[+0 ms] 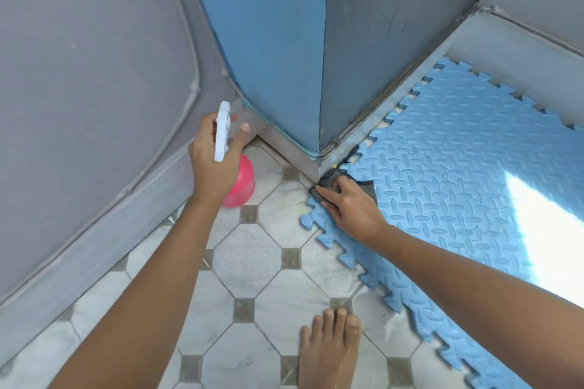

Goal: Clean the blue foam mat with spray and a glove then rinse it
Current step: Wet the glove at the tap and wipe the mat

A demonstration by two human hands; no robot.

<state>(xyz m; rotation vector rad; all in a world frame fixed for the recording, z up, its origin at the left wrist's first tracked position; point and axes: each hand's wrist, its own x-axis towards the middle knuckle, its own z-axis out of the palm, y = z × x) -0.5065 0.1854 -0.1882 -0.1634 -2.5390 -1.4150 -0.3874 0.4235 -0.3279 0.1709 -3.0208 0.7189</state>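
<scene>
The blue foam mat (448, 186) with a diamond-plate pattern and jigsaw edges lies flat on the tiled floor at the right. My left hand (211, 164) holds a spray bottle (241, 181) with a pink body and white trigger head above the floor, left of the mat. My right hand (350, 204) presses a dark grey glove (331, 178) onto the mat's near-left corner, right beside the pillar's base. Most of the glove is hidden under my fingers.
A blue and grey pillar (284, 57) stands at the corner touching the mat. Grey walls (88, 88) with a skirting close in on the left and far right. My bare foot (328, 354) rests on the white and grey tiles (262, 265). Sunlight falls on the mat's right part.
</scene>
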